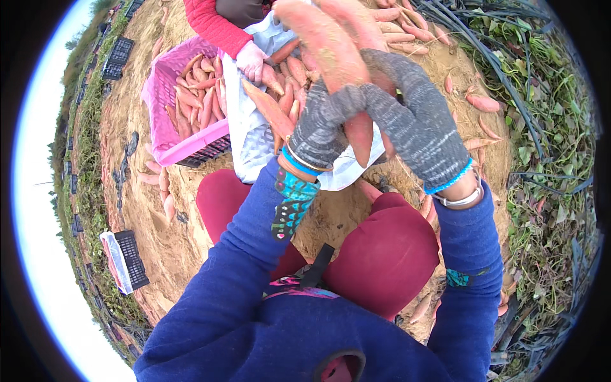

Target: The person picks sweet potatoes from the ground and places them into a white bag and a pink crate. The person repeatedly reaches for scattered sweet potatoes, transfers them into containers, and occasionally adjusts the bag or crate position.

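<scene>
My left hand [319,126] and my right hand [415,114], both in grey knit gloves with blue cuffs, are raised together. Their fingers close around a bunch of sweet potatoes. One large, soil-dusted sweet potato [329,50] passes between my hands, its pointed lower end showing beneath the thumbs. Another thick sweet potato [355,24] is behind it, partly covered by my right glove. A slimmer sweet potato [271,107] sticks out left of my left glove; whether that hand grips it is unclear. Below lies a crate lined with white plastic [248,143], holding sweet potatoes.
A crate with pink lining [191,148], filled with sweet potatoes, stands to the left. Across from me, another person's gloved hand [251,61] touches sweet potatoes in the white-lined crate. Loose sweet potatoes [401,31] lie on soil. Vines [539,119] border the right; a black crate [131,260] is far left.
</scene>
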{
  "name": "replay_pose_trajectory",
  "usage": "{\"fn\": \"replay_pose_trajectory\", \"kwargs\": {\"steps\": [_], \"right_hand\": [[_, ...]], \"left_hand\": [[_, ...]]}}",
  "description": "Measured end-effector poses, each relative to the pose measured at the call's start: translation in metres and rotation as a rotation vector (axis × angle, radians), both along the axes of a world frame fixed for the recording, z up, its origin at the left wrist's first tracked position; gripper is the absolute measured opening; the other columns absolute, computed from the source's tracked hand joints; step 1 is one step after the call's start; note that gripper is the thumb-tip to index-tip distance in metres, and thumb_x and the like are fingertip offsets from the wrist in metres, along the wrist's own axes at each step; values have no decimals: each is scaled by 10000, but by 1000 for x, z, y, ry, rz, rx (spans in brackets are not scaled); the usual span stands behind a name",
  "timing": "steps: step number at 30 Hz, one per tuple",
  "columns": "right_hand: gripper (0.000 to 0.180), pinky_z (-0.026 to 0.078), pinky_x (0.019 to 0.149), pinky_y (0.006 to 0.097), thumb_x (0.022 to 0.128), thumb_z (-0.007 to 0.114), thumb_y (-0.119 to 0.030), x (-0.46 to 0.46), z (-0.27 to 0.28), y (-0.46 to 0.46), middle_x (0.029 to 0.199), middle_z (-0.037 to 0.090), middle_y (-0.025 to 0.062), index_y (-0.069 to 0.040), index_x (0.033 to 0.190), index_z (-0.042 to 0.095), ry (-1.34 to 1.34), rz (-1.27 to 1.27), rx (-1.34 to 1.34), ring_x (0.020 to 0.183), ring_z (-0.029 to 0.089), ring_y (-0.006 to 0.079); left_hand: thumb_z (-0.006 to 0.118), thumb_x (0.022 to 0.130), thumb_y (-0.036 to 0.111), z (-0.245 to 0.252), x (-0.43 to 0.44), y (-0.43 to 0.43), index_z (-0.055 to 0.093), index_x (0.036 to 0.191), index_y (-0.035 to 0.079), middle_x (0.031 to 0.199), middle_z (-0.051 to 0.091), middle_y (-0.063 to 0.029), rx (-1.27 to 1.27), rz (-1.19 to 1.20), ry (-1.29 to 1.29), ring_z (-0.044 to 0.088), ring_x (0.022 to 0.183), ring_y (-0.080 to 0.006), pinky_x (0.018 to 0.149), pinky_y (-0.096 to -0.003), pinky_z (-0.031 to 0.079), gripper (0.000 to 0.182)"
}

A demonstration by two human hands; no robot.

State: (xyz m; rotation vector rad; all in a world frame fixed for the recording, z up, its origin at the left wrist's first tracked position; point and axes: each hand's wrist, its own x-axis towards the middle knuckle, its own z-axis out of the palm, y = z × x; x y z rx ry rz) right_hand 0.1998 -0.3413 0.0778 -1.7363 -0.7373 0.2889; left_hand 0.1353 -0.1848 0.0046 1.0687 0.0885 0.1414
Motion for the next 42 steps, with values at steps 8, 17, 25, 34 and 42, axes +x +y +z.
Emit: {"fn": "replay_pose_trajectory", "kwargs": {"steps": [8,17,25,34,42], "right_hand": [[487,432,974,302,877,648,-99,23,-81,-82,1311,522,100,7,1323,484,120,-280,194,1156,527,180],[681,449,943,412,778,714,-326,-130,-304,-307,1227,584,249,-20,1339,478,580,-1026,-1020,1126,578,356],[618,493,868,430,665,776,-295,-175,-371,-283,1072,648,246,-12,1174,569,446,-986,-1336,1006,633,372],[571,514,790,400,618,792,-255,-142,-384,-366,940,671,235,28,1076,600,792,-834,-1072,888,654,366],[575,494,659,307,831,624,-385,-164,-274,-397,999,640,128,-85,1300,483,1076,-952,-180,720,607,248]], "left_hand": [[736,794,207,-57,8,149,438,1314,-49,1165,584,-175,18,60,368,609,969,-269,847,-343,509,651],[755,762,286,-138,-28,204,492,1262,-68,1082,624,-162,924,307,869,622,935,-231,797,-305,509,667],[838,624,288,-154,-20,157,331,1383,-51,1283,516,-240,1243,541,918,540,1159,-366,934,-391,481,974],[690,745,96,-100,-15,189,444,1291,-2,1126,584,-188,-259,319,322,593,990,-333,882,-438,515,607],[694,828,305,-97,-13,226,527,1212,28,1045,620,-153,-188,290,633,613,934,-298,808,-446,537,502]]}}
